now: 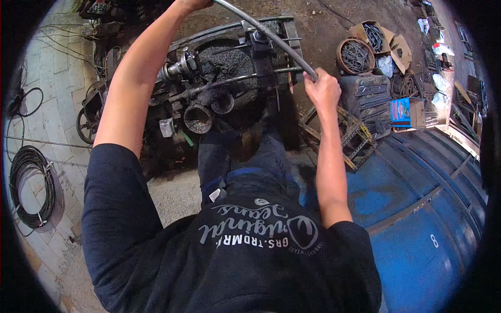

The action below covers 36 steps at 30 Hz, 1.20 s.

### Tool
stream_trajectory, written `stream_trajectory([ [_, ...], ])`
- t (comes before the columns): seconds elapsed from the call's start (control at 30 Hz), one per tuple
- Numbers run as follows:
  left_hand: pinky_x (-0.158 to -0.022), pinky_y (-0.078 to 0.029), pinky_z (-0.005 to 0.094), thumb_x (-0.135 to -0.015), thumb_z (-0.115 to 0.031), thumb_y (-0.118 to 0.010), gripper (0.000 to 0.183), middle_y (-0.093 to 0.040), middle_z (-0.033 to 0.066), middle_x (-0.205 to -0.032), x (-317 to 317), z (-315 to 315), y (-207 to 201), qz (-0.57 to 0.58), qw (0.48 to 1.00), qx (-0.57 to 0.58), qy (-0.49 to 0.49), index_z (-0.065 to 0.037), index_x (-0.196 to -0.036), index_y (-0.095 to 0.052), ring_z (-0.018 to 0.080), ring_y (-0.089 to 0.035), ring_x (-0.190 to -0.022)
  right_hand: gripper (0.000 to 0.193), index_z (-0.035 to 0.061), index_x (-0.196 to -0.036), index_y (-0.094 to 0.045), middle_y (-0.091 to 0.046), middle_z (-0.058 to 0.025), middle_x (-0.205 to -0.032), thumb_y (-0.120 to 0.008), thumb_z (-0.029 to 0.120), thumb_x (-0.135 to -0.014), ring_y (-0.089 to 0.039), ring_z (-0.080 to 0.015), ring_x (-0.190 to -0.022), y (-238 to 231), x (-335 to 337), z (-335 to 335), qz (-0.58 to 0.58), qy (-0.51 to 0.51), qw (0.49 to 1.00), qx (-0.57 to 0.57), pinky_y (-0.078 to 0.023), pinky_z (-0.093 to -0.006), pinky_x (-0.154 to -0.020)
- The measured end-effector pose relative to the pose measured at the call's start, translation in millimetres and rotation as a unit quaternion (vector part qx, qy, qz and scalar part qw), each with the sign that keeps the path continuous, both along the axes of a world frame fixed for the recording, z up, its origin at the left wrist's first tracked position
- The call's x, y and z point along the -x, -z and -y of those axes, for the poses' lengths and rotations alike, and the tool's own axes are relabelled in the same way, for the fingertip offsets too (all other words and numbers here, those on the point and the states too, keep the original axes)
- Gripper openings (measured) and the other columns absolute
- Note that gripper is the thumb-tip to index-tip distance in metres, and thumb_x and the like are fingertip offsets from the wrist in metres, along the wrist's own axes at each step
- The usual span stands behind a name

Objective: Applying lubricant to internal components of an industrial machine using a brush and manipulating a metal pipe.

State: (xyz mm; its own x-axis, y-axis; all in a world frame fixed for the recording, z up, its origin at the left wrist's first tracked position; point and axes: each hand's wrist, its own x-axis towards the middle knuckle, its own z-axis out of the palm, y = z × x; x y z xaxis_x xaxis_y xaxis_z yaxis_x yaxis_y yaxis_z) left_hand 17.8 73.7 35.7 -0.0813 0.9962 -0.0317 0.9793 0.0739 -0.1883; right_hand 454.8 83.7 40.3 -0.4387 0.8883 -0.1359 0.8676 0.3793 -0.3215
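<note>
A long grey metal rod (269, 35) slants across the top of the head view, above a greasy machine (229, 62). My right hand (324, 93) is closed round its lower right end. At the upper edge my left hand (197, 3) is closed at the rod's other visible part, its fingers mostly cut off by the picture's rim. Beneath the rod, the machine has long parallel bars (214, 89), a shiny round chuck-like part (182, 67) and a heap of dark metal shavings (227, 65). Two round cups (198, 119) sit on its near side.
To the right stand a round basket of dark metal pieces (356, 56), an open cardboard box (402, 52), stacked dark bars (371, 94) and a yellowish metal frame (360, 141). A large blue metal surface (407, 208) fills the lower right. Coiled black cable (32, 187) lies left.
</note>
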Motion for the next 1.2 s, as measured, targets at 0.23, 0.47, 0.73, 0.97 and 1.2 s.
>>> stream_trajectory([
  [0.23,-0.114,-0.022,0.056,-0.085,-0.043,-0.069,0.073,-0.045,0.0134,-0.143,-30.9,100.6,-6.5,0.045,0.963,-0.262,-0.039,-0.015,-0.145,-0.039,0.0317,-0.041,-0.134,0.025,0.0053,-0.105,-0.055,-0.06,-0.0038,-0.087,-0.062,0.007,-0.081,-0.057,-0.0123,-0.073,145.2,-98.1,-3.8,-0.511,0.324,0.759,0.243,-0.048,-0.0272,-0.068],
  [0.47,-0.112,-0.026,0.0525,-0.085,-0.023,-0.069,0.06,-0.05,0.0162,-0.135,-110.6,300.4,36.6,0.162,0.921,-0.257,-0.242,-0.007,-0.138,-0.046,0.0362,-0.045,-0.128,0.044,0.0,-0.097,-0.059,-0.064,-0.0194,-0.091,-0.08,0.031,-0.074,-0.062,-0.0385,-0.093,244.2,-12.1,63.0,-0.198,0.239,0.936,0.164,-0.047,-0.0454,-0.085],
  [0.73,-0.11,-0.032,0.0488,-0.088,-0.023,-0.067,0.056,-0.051,0.0214,-0.133,-87.3,420.6,43.3,0.158,0.892,-0.254,-0.339,-0.001,-0.136,-0.047,0.0376,-0.046,-0.126,0.029,0.001,-0.117,-0.057,-0.064,-0.0107,-0.079,-0.06,0.018,-0.093,-0.065,-0.0261,-0.071,238.7,-13.5,66.5,-0.2,0.171,0.937,0.229,-0.05,-0.0397,-0.065],
  [0.97,-0.107,-0.036,0.0449,-0.088,-0.024,-0.067,0.058,-0.051,0.0245,-0.132,-58.5,444.4,44.2,0.162,0.904,-0.241,-0.315,0.003,-0.135,-0.046,0.039,-0.045,-0.126,0.025,0.006,-0.107,-0.061,-0.05,0.0008,-0.071,-0.043,0.021,-0.1,-0.038,-0.0069,-0.048,187.0,-47.3,170.4,-0.367,0.339,0.742,0.446,-0.031,-0.0231,-0.044],
  [1.2,-0.113,-0.024,0.0555,-0.091,-0.044,-0.06,0.075,-0.035,0.0209,-0.149,-31.7,429.2,79.4,0.187,0.92,-0.154,-0.307,-0.001,-0.146,-0.034,0.038,-0.027,-0.141,0.023,0.002,-0.108,-0.062,-0.065,-0.0213,-0.082,-0.058,0.019,-0.093,-0.065,-0.0338,-0.077,131.7,23.1,295.1,-0.164,-0.032,0.945,0.282,-0.05,-0.0429,-0.069],
])
